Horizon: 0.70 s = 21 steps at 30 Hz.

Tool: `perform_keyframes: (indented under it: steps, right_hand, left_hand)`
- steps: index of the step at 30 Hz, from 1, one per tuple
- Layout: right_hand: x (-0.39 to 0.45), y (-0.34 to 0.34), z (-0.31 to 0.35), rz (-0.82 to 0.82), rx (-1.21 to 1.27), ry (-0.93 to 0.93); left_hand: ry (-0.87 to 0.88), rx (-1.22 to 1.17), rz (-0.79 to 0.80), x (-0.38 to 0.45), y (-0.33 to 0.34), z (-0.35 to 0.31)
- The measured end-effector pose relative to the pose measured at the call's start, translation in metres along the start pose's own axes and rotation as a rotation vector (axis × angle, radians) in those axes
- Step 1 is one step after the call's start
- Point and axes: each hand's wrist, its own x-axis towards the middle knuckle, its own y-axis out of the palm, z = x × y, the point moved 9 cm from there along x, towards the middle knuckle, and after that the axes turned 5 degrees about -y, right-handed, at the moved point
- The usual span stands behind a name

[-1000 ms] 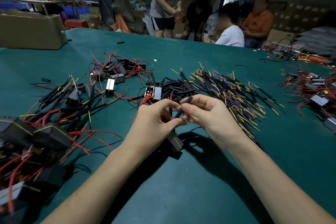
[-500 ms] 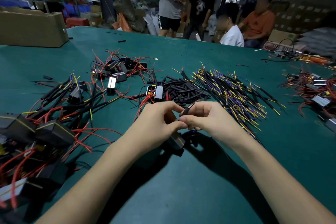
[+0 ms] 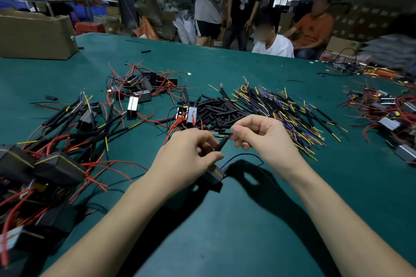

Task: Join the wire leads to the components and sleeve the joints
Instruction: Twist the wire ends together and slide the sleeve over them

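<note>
Over the green table, my left hand pinches the lower end of a black sleeve tube. My right hand pinches the tube's upper end between thumb and forefinger. Under my left hand hangs a small black box component, and a blue wire loops out from it to the right. A heap of loose black sleeves lies just beyond my hands. To its right spreads a fan of black, yellow and purple wire leads.
Sleeved black components with red wires crowd the left side. More red-wired components lie at centre left and others at the right edge. A cardboard box stands at the far left. Several people stand or sit beyond the table's far edge.
Both hands have stayed together on the sleeve tube, and the tube now shows tilted between them. The blue wire loop has come into view beside the component.
</note>
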Motion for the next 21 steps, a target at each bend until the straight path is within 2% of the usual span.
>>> perform_keyframes:
  steps: [2,5,7,10,13,21]
  right_hand:
    - [0.001,-0.002,-0.004,0.003,0.057,0.025]
    - [0.0,-0.004,-0.007,0.011,0.074,0.04]
    - [0.0,-0.002,-0.009,0.014,0.082,0.041]
    - [0.0,0.0,-0.008,0.014,0.108,0.036]
    - [-0.001,0.001,-0.006,0.016,0.111,0.027]
    - [-0.003,0.01,-0.003,0.025,0.11,0.025]
  left_hand:
    - [0.017,-0.066,-0.126,-0.002,-0.01,-0.003]
    - [-0.146,-0.33,-0.328,-0.004,-0.031,0.013]
    - [-0.254,-0.452,-0.298,-0.001,-0.029,0.026]
    - [-0.307,-0.619,-0.201,0.003,-0.017,0.034]
    - [-0.365,-0.785,-0.203,0.002,-0.01,0.04]
    - [-0.15,-0.717,-0.226,0.002,-0.014,0.018]
